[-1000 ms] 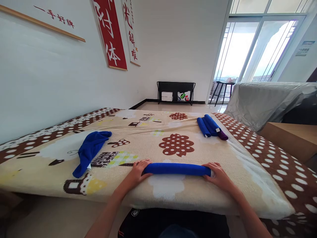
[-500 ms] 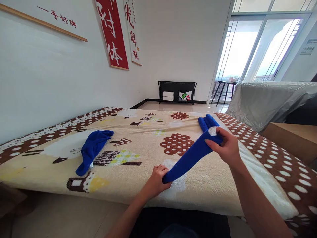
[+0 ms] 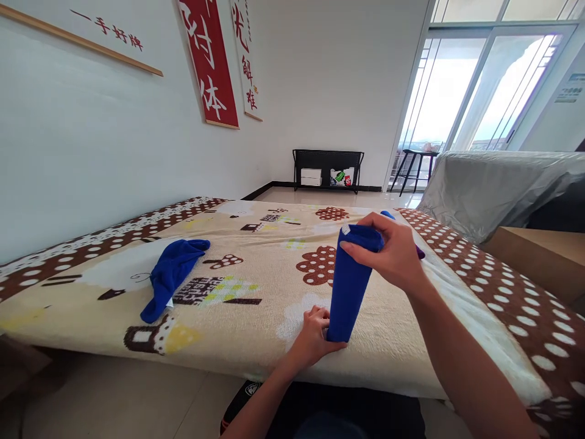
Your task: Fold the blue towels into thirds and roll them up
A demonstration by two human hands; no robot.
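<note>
A blue cloth (image 3: 350, 292), folded into a long flat strip, stands nearly upright above the bed's front. My right hand (image 3: 393, 247) pinches its top end, where a small white label shows. At the lower end, my left hand (image 3: 315, 332) has its fingers and thumb closed around the cloth. Another blue cloth (image 3: 176, 274) lies crumpled on the bed to the left, with a white tag at its lower edge. Behind my right hand, blue rolls (image 3: 387, 214) are mostly hidden; only a small tip shows.
A cream blanket (image 3: 256, 329) with printed figures and brown dotted borders covers the bed. To the right are a cardboard box (image 3: 539, 259) and a plastic-covered piece of furniture (image 3: 503, 183). A black rack (image 3: 326, 161) and a stool (image 3: 414, 167) stand farther back.
The folded cloth has swung from a slant to nearly upright. My right hand has moved left with its top end, now covering most of the rolls; my left hand has shifted slightly right.
</note>
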